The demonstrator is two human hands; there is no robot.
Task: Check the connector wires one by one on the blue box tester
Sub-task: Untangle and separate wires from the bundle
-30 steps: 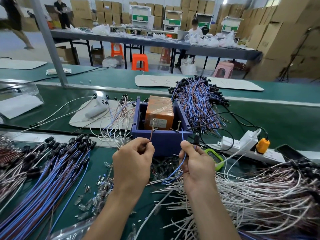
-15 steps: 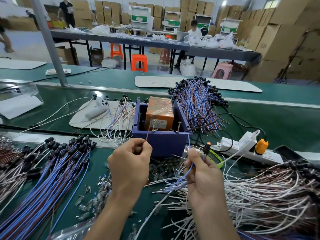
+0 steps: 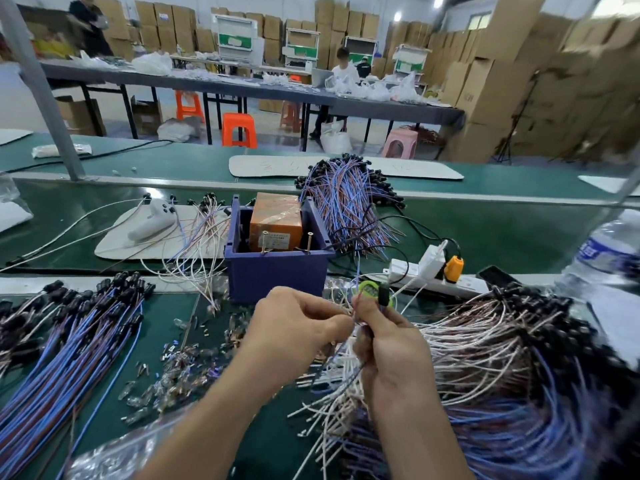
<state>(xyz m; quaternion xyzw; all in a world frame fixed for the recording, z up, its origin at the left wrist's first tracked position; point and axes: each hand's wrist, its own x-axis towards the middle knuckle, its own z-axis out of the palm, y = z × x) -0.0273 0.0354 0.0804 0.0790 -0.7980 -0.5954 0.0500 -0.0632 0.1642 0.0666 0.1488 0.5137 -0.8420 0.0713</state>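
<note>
The blue box tester [image 3: 277, 271] stands mid-table with an orange block [image 3: 275, 223] inside and two brass pins at its front rim. In front of it my left hand [image 3: 294, 337] and my right hand [image 3: 391, 348] meet, both pinching one thin connector wire [image 3: 341, 351] with a small black connector [image 3: 383, 295] sticking up above my right fingers. The wire ends are off the tester's pins. A big heap of white and blue wires [image 3: 502, 358] lies right of my hands.
A bundle of blue wires [image 3: 69, 358] lies at the left and another [image 3: 346, 206] behind the box. A white power strip [image 3: 436, 282] with an orange plug sits to the right, next to a water bottle [image 3: 609, 251]. Loose small terminals [image 3: 173, 368] litter the green mat.
My hands came down and together from the tester's pins. The wire is off the pins and now held between both hands. The view has swung left.
</note>
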